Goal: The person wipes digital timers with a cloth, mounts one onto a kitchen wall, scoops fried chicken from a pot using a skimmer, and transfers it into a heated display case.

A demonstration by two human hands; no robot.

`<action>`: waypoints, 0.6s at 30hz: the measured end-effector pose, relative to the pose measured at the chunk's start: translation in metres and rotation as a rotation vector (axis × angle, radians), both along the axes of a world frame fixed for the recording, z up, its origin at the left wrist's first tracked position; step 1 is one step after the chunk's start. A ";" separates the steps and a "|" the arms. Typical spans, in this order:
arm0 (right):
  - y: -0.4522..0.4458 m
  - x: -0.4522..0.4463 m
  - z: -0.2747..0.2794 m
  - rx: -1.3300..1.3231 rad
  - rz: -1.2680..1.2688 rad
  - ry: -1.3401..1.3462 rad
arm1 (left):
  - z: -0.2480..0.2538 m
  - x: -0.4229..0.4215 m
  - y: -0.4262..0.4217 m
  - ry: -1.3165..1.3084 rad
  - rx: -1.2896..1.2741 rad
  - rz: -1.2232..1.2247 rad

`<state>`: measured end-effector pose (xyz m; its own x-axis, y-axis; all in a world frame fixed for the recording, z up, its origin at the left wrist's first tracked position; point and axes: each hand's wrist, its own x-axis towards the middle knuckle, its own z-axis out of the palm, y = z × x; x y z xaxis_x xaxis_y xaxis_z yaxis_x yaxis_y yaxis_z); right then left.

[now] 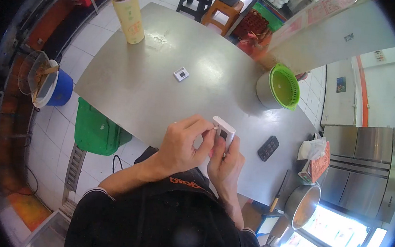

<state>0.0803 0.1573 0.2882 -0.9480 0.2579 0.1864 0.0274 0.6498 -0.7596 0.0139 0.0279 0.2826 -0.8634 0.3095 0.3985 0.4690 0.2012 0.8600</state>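
Observation:
My right hand (225, 165) holds a small white device (225, 129) with a dark panel, above the steel table's near part. From the left, my left hand (184, 143) reaches to the device's upper end, its thumb and forefinger pinched together. A tiny pale piece shows at those fingertips, too small to name. Farther back on the table lies a small white square item (181, 74) with a dark centre. To the right of my hands is a black object with rows of buttons (268, 148).
A film roll (129, 18) stands on the steel table (153, 92) at back left. To the right are a pot with a green basket (278, 87), a knife (280, 190), a red box (317, 163) and a metal bowl (303, 207). Left below are a blue bucket (62, 87) and green bin (96, 129).

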 end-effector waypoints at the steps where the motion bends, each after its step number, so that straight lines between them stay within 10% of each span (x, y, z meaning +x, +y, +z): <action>1: 0.000 0.001 0.001 0.002 0.000 -0.003 | 0.002 0.002 -0.001 -0.040 0.022 0.002; 7: 0.000 0.006 0.010 -0.192 0.007 -0.011 | 0.004 0.012 0.007 -0.112 0.366 0.077; 18: 0.001 0.004 0.013 -0.377 0.023 -0.009 | 0.010 0.003 -0.001 0.288 0.162 0.124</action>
<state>0.0847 0.1585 0.3007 -0.9553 0.2860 0.0744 0.0237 0.3250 -0.9454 0.0172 0.0266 0.2923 -0.7357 0.1224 0.6662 0.6773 0.1430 0.7216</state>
